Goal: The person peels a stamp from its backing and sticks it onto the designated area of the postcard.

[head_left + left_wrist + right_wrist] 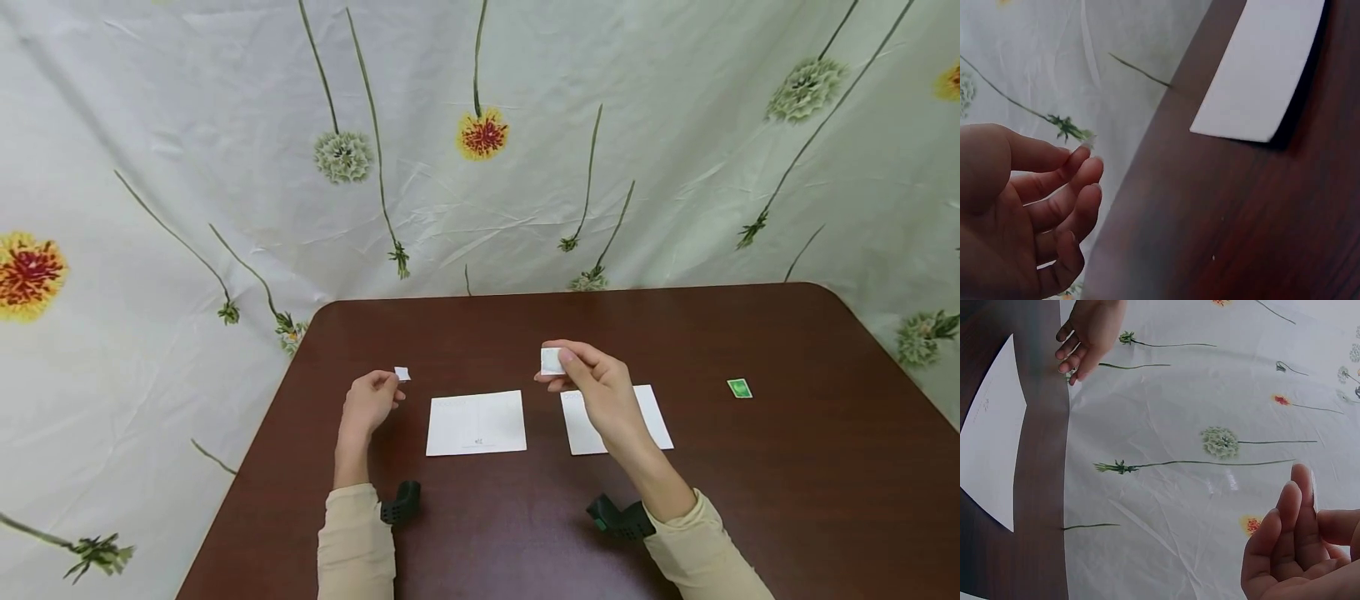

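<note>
Left hand [370, 402]: thumb and index pinching a small white slip [402, 374], up and left of the left card [477, 425]. Right hand [606, 390]: thumb and fingers gripping a white square [551, 361], raised, partly hiding the right card [582, 425] (head view). Green stamp [739, 388] on table [480, 533], far right of both cards.

Card gap: you can pass low over counter [480, 550], btwn L card [476, 423] & R card [582, 427].
R card: yr R hand [600, 385] & wrist cross above, blocking you overhead.
L side: yr L hand [371, 404] takes up room just beyond L card.
R side: wide lane btwn R card & green slip [739, 388].
Far edge: cloth [480, 225] rises behind, yr limit.
Near side: room btwn yr sleeves [356, 542]; wrist units [405, 500] jut inward.
</note>
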Demonstrator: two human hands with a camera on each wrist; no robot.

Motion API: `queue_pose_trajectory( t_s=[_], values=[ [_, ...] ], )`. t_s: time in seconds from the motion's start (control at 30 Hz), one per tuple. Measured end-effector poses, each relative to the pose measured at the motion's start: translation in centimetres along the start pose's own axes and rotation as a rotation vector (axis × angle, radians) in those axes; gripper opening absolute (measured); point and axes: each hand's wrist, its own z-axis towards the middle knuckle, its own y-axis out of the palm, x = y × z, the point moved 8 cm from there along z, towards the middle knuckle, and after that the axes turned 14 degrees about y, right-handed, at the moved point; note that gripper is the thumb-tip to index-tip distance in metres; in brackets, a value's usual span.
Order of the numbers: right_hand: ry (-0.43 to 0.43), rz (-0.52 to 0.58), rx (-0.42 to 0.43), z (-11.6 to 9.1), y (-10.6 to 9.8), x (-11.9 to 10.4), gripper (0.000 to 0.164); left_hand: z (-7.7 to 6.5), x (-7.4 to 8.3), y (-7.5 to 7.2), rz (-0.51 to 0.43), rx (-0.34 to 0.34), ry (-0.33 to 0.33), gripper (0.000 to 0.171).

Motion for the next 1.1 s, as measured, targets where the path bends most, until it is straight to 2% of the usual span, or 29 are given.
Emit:
queue_pose_trajectory(
  t_s=[0.17,0.43,0.8,1.1],
  values=[
    [0.004,0.001,-0.002,0.0,0.0,0.1,0.027,-0.3,-1.3,0.3,-0.016,-0.04,-0.055,0.03],
    [0.011,0.017,-0.001,-0.1,0.0,0.1,0.027,-1.0,-3.2,-0.1,0.165,-0.085,-0.17,0.03],
    [0.029,0.045,-0.013,-0.1,0.2,0.2,0.028,-1.8,-4.6,-0.8,0.225,-0.051,-0.272,0.034],
    [0.019,0.023,-0.003,-0.2,0.0,0.0,0.027,-1.9,-4.3,-1.7,0.25,0.027,-0.254,0.036]
  ],
)
